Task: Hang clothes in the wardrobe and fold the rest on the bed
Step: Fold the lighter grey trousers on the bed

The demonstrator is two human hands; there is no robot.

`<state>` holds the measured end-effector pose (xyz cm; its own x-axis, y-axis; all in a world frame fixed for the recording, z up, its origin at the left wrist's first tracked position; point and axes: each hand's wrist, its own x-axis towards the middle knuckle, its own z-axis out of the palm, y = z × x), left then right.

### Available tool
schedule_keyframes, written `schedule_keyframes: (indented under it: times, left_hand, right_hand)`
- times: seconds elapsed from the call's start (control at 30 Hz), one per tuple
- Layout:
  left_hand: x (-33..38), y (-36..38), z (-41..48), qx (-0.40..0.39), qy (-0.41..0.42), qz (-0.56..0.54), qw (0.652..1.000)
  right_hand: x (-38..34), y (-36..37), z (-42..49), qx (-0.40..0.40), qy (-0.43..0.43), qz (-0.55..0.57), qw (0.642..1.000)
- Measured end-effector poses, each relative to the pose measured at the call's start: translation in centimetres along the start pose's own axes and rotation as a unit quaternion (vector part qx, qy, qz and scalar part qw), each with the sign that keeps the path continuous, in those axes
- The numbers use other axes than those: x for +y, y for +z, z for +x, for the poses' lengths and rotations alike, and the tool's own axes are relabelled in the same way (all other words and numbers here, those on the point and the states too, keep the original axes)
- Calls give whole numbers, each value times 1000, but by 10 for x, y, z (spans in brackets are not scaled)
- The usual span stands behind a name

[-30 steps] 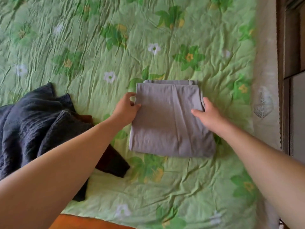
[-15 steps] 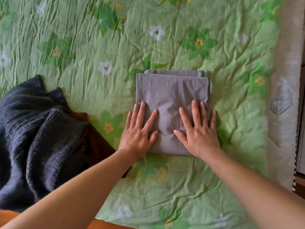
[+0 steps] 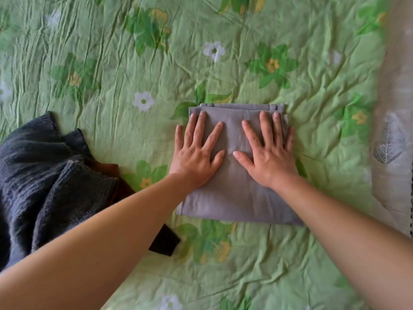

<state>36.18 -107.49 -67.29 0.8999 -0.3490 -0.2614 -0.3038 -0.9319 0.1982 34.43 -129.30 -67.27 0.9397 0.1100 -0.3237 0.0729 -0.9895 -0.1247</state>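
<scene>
**Flat palms on a soft stack: the fold may slide or spring open**

The folded grey garment [image 3: 234, 198] lies on the bed [image 3: 111, 63], a little right of the middle of the view. A lower layer shows just past its far edge. The left hand [image 3: 196, 153] and the right hand [image 3: 268, 155] both rest on it palm down, fingers straight and spread. Neither grip is closed on anything; the hands press the cloth and do not hold it.

The main risk looks like shear. The green bedspread underneath is soft and heavily creased, so a forward push could drag the top layer over the lower ones and skew edges that are already not flush. The left little finger lies at the garment's left border, where pressure could roll that edge under. Once the palms lift, the cloth may puff up again. The right forearm hides the near right corner, so I cannot tell whether it is square.

A dark knitted garment [image 3: 44, 175] is heaped at the left, well apart from the grey one, with a brown piece [image 3: 109, 168] showing under it. A black cloth corner [image 3: 165, 242] pokes out below the left forearm, near the grey garment's near left corner. That forearm passes over the heap's edge and could catch it when drawn back. A pale printed cover [image 3: 393, 108] runs along the right side, and no wardrobe is in view
</scene>
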Motion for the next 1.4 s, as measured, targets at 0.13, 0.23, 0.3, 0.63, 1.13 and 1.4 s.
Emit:
schedule_keyframes:
  times: [0.13,0.23,0.3,0.63,1.13,1.4]
  left_hand:
    - [-5,-41,31,6,-17,-21,1000]
    - [-13,-78,77,-90,-45,-141,985]
    - [-16,-99,96,-177,-41,-155,971]
    - [10,-165,72,-281,-1,-72,957]
    - [79,-145,-148,1,73,44,996]
    - [73,-39,-172,19,-33,-63,997]
  right_hand:
    - [12,-33,16,58,48,99,992]
    - [29,-65,44,18,125,228,965]
    - [37,-87,57,-32,136,298,944]
    - [44,-143,14,-96,64,298,948]
    - [48,-151,-171,66,-153,41,985]
    - [62,-40,-205,-34,-69,72,994]
